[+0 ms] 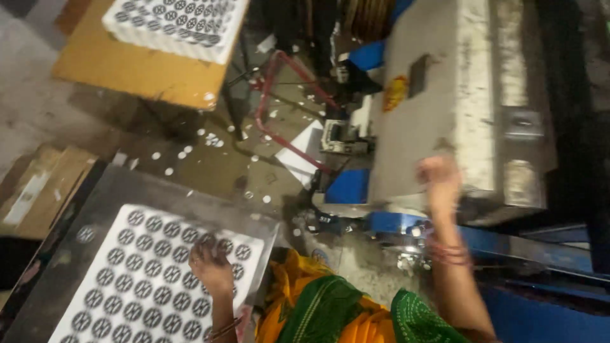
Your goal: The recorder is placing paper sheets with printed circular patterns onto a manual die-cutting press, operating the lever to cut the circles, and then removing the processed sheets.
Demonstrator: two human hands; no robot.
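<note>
My left hand (210,262) lies flat, fingers spread, on the top sheet of a stack of white sheets printed with rows of round dark emblems (136,279). The stack rests on a grey metal tray (121,190) at the lower left. My right hand (438,181) is raised to the grey metal body of a large machine (438,101); it is blurred, the fingers look curled against the machine's lower edge, and whether it grips anything cannot be told. Bangles circle both wrists.
A second stack of printed sheets (178,25) sits on a wooden table (133,70) at the top left. Small white punched discs (184,152) litter the floor. A red metal frame (286,108), blue machine parts (540,248) and cardboard (38,190) surround me.
</note>
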